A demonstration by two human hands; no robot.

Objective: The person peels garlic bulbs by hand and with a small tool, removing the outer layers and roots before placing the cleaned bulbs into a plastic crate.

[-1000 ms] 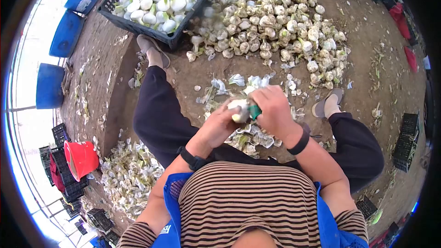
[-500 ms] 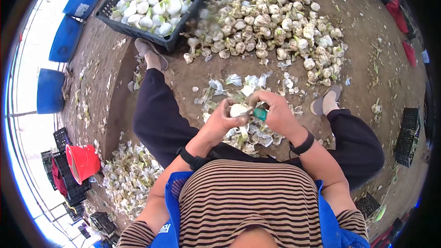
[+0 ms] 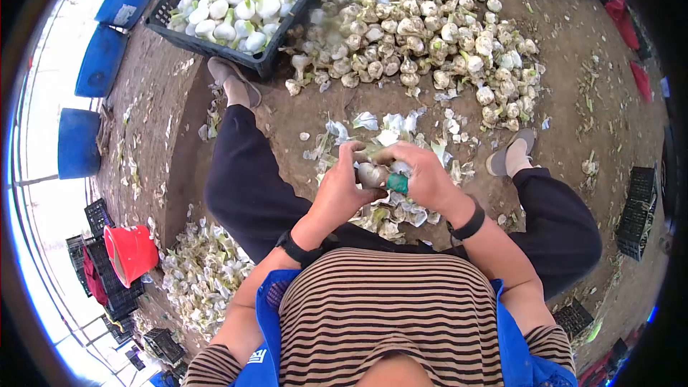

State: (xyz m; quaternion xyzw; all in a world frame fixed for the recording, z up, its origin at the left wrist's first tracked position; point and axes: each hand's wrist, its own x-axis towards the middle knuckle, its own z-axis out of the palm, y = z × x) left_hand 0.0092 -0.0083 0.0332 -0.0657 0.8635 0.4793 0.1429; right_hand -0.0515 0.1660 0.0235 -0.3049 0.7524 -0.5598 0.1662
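Note:
In front of my lap, my left hand [image 3: 337, 188] is closed around a garlic bulb [image 3: 370, 175], thumb below and fingers above it. My right hand [image 3: 428, 178] meets it from the other side, wrapped round a small tool with a green handle [image 3: 396, 183]; its working end is hidden, so its kind does not show. Right-hand fingers also reach over the bulb's top. Pale peel shows by the right fingers. Beneath both hands lies a litter of garlic skins [image 3: 393, 216] on the soil.
Ahead lies a large heap of unpeeled garlic [image 3: 423, 36]. A black crate [image 3: 215, 49] of cleaned white bulbs stands front left. More skins [image 3: 201, 279] are piled at left, near a red bucket [image 3: 131, 254]. Blue barrels [image 3: 79, 143] line the left side; a black crate [image 3: 636, 213] is at right.
The bulb has turned in my left hand: its downward-pointing white stem no longer shows, and a greyer side faces up. The green handle has shifted slightly left and down with my right hand.

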